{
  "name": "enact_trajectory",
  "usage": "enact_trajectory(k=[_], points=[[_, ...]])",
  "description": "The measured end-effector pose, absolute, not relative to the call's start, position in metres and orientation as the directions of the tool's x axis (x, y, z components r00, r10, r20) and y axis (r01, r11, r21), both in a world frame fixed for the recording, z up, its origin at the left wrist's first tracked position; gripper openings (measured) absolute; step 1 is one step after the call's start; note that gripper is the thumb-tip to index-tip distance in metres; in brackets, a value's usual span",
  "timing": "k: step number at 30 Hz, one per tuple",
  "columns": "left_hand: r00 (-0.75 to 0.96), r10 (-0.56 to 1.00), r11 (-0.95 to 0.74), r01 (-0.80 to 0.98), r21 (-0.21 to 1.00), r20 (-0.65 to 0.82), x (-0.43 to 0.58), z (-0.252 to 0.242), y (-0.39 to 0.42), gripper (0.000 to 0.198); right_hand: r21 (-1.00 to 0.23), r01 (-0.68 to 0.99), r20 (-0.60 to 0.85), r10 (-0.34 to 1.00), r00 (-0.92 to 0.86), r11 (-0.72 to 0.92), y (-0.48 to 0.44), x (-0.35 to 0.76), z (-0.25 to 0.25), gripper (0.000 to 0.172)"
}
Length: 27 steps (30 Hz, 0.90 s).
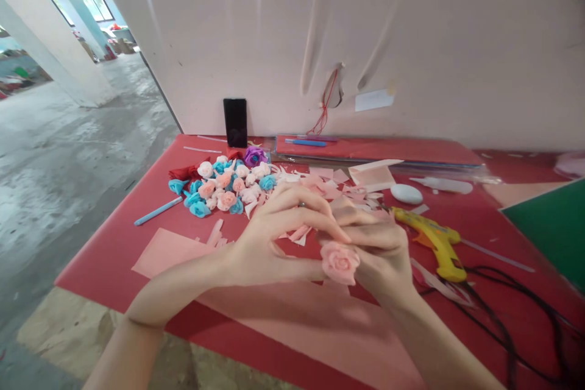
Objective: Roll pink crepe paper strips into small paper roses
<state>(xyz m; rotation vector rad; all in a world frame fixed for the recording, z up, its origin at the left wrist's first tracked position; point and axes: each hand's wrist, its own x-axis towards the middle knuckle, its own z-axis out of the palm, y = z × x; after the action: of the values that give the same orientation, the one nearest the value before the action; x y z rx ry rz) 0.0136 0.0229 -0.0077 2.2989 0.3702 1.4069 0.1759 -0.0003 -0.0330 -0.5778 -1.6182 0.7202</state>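
A pink paper rose (340,262) is held between both hands over the red tabletop, its bloom facing me. My left hand (286,237) pinches the bloom from the left, thumb below and fingertips above. From the right, my right hand (379,247) curls its fingers round the rose's base, which is hidden. Beneath my arms lies a large sheet of pink paper (292,323). Behind my left hand sits a pile of finished paper roses, among them a pink rose (226,200), a blue rose (200,209) and a purple rose (255,156).
A yellow glue gun (432,237) with a black cable (498,323) lies at right, near a white oval object (406,194). Pink scraps (320,186) spread behind my hands. A phone (235,123) leans on the back panel. A blue pen (158,211) lies at left, a green sheet (548,231) far right.
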Motion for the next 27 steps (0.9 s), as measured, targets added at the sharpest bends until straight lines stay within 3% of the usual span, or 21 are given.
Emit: enact_trajectory(k=[6, 14, 17, 19, 21, 24, 27], points=[[0.466, 0.4, -0.901, 0.041, 0.432, 0.789, 0.013, -0.008, 0.023, 0.014, -0.72, -0.01, 0.682, 0.705, -0.192, 0.694, 0.002, 0.178, -0.035, 0.019], [0.502, 0.493, -0.834, 0.042, 0.55, 0.711, 0.007, -0.004, 0.027, 0.024, -0.753, 0.029, 0.654, 0.752, -0.084, 0.657, 0.002, 0.186, -0.031, 0.016], [0.583, 0.561, -0.787, 0.156, 0.597, 0.588, 0.001, -0.002, 0.031, 0.015, -0.773, 0.06, 0.632, 0.775, -0.006, 0.632, 0.001, 0.193, -0.028, 0.017], [0.685, 0.571, -0.782, 0.287, 0.553, 0.452, 0.0, -0.003, 0.033, 0.008, -0.792, 0.064, 0.61, 0.79, 0.063, 0.607, 0.001, 0.196, -0.026, 0.014], [0.782, 0.539, -0.806, 0.371, 0.46, 0.313, 0.005, -0.009, 0.035, 0.013, -0.821, 0.046, 0.57, 0.814, 0.113, 0.568, 0.001, 0.199, -0.024, 0.012], [0.895, 0.424, -0.869, 0.36, 0.34, 0.135, 0.02, -0.033, 0.034, 0.018, -0.86, 0.031, 0.508, 0.849, 0.144, 0.509, 0.002, 0.201, -0.021, 0.016], [0.944, 0.318, -0.918, 0.283, 0.278, 0.092, 0.04, -0.066, 0.03, 0.014, -0.886, 0.034, 0.461, 0.871, 0.17, 0.462, 0.004, 0.2, -0.017, 0.014]])
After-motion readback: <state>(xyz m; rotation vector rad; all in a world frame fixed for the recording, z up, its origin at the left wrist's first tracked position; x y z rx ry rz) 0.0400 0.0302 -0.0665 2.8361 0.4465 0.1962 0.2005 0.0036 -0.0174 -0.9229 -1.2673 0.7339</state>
